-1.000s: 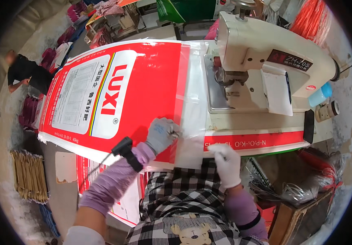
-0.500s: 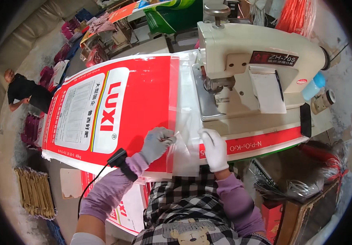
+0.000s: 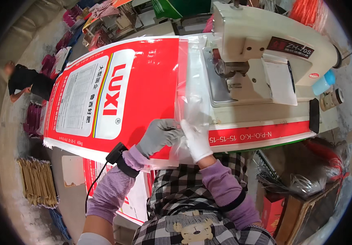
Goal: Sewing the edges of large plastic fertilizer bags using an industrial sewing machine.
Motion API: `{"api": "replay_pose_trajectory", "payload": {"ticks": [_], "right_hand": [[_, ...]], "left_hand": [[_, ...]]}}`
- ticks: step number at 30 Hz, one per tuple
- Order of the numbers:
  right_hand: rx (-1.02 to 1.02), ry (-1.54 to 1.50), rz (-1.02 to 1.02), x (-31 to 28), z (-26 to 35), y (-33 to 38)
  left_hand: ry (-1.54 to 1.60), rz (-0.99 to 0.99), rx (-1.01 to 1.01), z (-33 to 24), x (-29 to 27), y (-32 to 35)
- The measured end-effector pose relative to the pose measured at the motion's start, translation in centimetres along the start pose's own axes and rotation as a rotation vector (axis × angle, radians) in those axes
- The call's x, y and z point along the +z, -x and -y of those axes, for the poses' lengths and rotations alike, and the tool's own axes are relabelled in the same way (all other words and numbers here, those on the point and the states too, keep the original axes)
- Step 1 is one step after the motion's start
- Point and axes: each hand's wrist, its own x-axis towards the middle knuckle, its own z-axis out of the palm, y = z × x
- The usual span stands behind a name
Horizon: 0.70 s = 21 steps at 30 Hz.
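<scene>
A large red and white sack (image 3: 153, 81) lies flat in front of me, with a clear plastic liner (image 3: 193, 92) sticking out past its right-hand edge. My left hand (image 3: 159, 136), in a grey glove, has its fingers pinched on the liner near the sack's mouth. Close beside it, my right hand (image 3: 196, 141) in a white glove bears on the same plastic, fingers together and pointing up and left. The two hands almost touch. Just right of the liner stands a cream sewing machine (image 3: 278, 36) with a metal plate.
A notepad with a pen (image 3: 280, 79) rests on the machine. Behind it are a blue bottle (image 3: 324, 83) and a thread spool (image 3: 332, 99). A wooden box (image 3: 306, 216) stands at lower right, bundled brown sacks (image 3: 38, 182) at left. A person in black (image 3: 29, 83) is far left.
My right hand has moved left from beside the machine onto the liner, up against my left hand. The left hand has shifted slightly up and right. The whole view has shifted a little.
</scene>
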Motion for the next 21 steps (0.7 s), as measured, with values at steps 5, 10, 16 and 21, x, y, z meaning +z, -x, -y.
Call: {"api": "replay_pose_trajectory", "payload": {"ticks": [5,10,16,21], "right_hand": [[-0.567,0.785,-0.204,-5.7,-1.2,-1.2],[-1.152,0.881,0.023,0.1,3.6,3.5],[-0.746,0.134,0.074,4.4,-1.0,1.1],[-0.956,0.566,0.292,1.5,-0.1,0.9]], "left_hand": [[0.337,-0.218,0.570,0.3,-3.8,1.7],[0.125,-0.242,0.490,1.1,-1.3,4.1],[-0.314,-0.495,0.605,4.2,-0.8,-0.1],[-1.172,-0.274,0.025,-1.6,-2.4,2.9]]}}
